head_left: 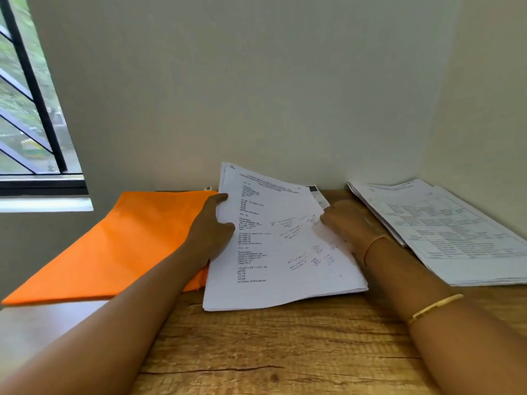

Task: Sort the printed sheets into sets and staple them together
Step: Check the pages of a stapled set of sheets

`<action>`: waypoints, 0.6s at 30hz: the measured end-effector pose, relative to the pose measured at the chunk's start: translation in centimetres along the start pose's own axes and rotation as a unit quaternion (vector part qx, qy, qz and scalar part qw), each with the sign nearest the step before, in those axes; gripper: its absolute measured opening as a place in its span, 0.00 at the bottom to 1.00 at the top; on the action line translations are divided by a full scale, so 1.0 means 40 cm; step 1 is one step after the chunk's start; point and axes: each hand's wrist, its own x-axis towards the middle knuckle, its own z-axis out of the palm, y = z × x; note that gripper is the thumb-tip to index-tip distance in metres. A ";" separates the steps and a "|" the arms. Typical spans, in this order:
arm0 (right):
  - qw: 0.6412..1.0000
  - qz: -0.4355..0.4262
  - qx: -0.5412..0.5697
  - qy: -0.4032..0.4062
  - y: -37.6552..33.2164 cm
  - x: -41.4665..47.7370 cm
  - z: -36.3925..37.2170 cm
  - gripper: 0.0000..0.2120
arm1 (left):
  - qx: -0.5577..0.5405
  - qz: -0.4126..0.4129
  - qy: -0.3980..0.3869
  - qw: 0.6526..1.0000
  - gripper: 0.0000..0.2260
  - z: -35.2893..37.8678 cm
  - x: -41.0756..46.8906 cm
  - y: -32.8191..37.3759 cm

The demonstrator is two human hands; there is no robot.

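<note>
— Where is the white stack of printed sheets [285, 252]?
— On the brown wooden bench [285, 352]. The left hand [211, 232] and right hand [345, 223] pinch its side edges. Loose pages may slide out and mix up.

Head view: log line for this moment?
step: sorting | left hand grips printed sheets, left edge | right hand at right edge, grip unclear | second stack at right

Gold bangle [436, 307] and orange thread [373, 245] on right arm [410, 276]
</note>
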 end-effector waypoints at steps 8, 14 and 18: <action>0.998 -0.033 -0.039 0.019 0.004 0.003 -0.003 0.05 | -0.060 -0.075 0.014 0.995 0.26 -0.019 0.001 0.014; 0.999 -0.024 -0.012 0.032 0.013 0.010 0.001 0.13 | -0.182 -0.127 -0.008 0.975 0.17 -0.037 -0.009 0.030; 0.996 0.003 0.071 0.053 0.017 0.017 -0.007 0.08 | -0.318 -0.176 -0.092 0.927 0.12 -0.055 -0.018 0.041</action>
